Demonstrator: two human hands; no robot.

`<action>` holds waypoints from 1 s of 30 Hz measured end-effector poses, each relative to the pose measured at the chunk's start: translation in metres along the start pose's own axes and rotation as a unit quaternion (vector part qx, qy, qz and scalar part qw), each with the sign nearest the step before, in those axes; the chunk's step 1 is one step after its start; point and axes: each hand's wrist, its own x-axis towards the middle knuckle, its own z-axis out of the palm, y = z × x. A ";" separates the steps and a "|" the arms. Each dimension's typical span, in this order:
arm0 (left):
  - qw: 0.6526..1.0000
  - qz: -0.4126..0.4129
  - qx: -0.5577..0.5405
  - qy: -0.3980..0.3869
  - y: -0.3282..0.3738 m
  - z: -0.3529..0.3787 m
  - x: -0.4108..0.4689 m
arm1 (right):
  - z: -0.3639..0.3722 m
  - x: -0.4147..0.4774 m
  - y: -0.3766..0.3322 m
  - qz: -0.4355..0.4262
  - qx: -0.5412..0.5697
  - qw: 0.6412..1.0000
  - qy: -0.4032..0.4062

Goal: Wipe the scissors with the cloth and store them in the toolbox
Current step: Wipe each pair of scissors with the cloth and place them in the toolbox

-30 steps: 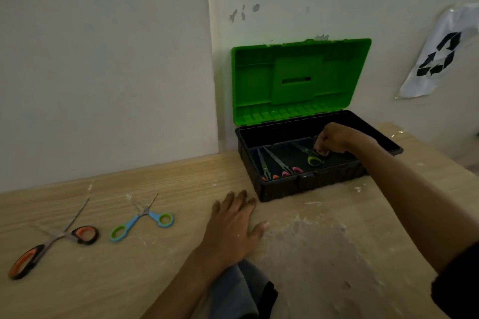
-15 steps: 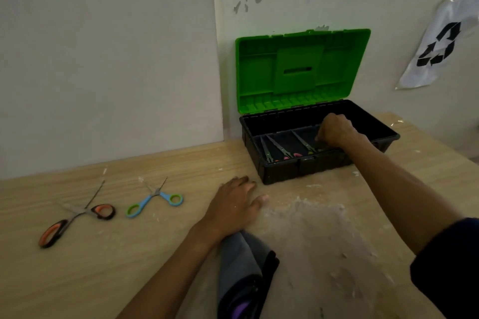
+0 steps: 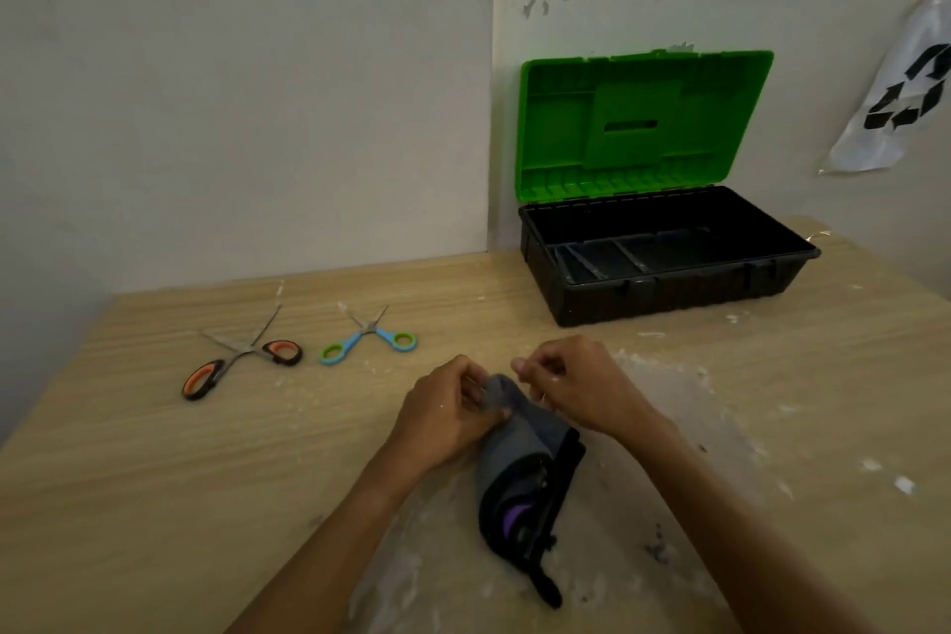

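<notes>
Your L hand has its grip closed round the top end of the grey cloth, fingers curled over it. Your R hand sits just across from it, fingers curled at the same end of the cloth; can't tell if that grip actually has fabric or is only touching. Cloth is a rolled bundle lying on the bench btw your forearms, near end open, w/ sth purple and a black strap showing there. Orange-black scissors lie flat at the left of the bench, blades spread. Blue-green scissors lie just to their right, also spread, not touching them. Both pairs are well apart from your hands. Toolbox stands at the back right by the wall, green lid up, black base w/ dividers along the front; inside too dark to read. White smears mark the bench round the cloth. Recycling sign hangs on the right wall.
</notes>
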 end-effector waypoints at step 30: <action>0.926 -0.044 0.314 0.207 -0.062 -0.088 0.047 | 0.040 0.024 -0.027 0.064 0.278 0.955 -0.080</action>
